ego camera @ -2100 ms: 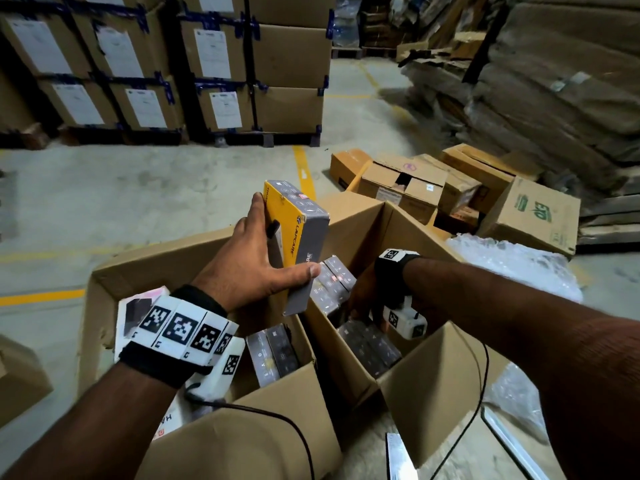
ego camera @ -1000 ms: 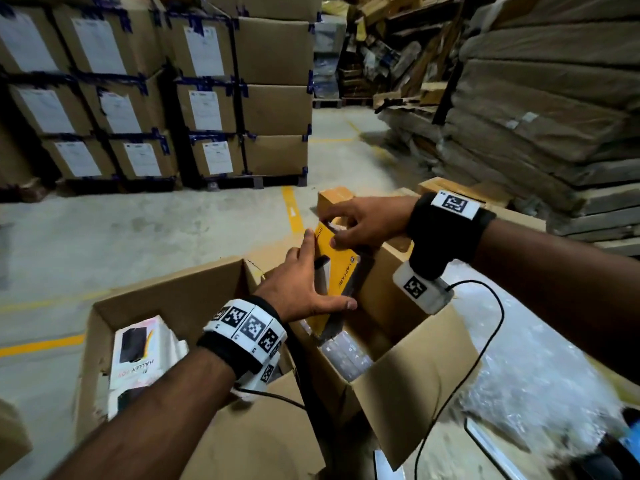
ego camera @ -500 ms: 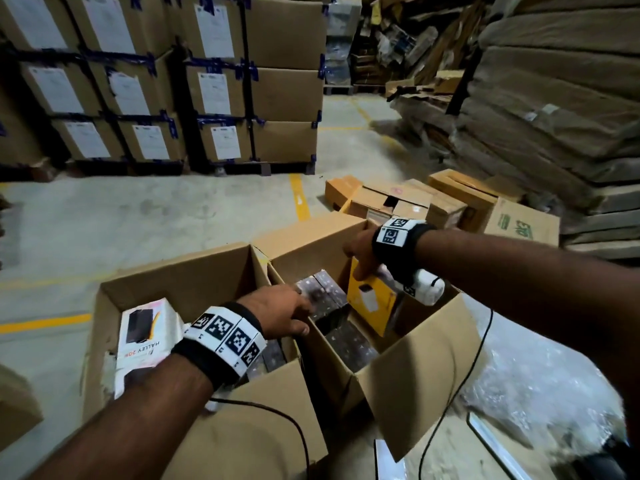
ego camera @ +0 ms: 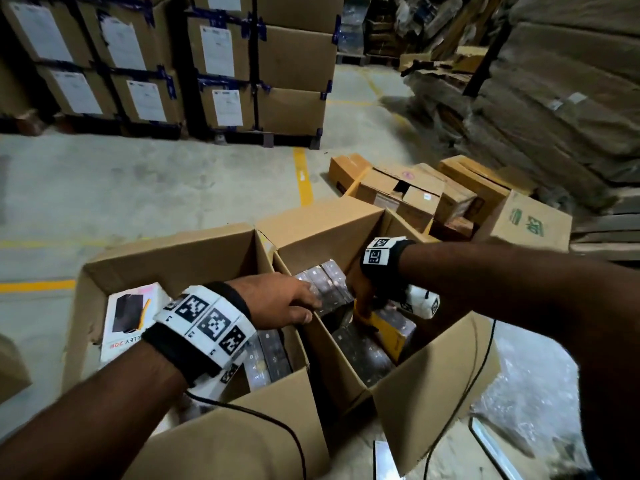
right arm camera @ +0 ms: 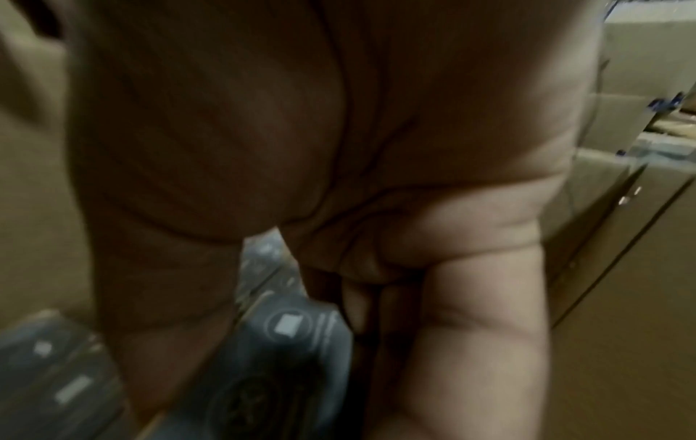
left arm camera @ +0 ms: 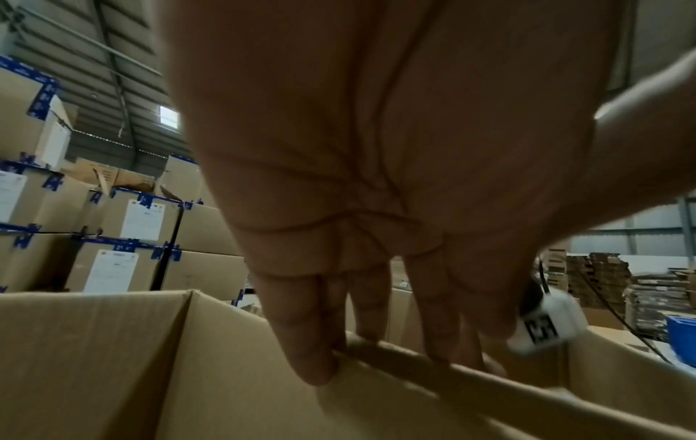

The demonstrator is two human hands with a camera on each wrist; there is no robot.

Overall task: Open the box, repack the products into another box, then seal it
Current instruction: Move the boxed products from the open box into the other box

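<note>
Two open cartons stand side by side on the floor [ego camera: 156,188]. The left hand [ego camera: 277,301] reaches over the shared edge, its straight fingers [left arm camera: 312,351] resting on the cardboard rim, its grip open and empty. The right hand [ego camera: 363,289] is down inside the right carton [ego camera: 408,403], its grip closed around a yellow product box [ego camera: 384,332] that lies tilted on dark product boxes [ego camera: 329,282]. In the left carton [ego camera: 166,258] lie a white product box [ego camera: 128,317] and more dark ones.
</note>
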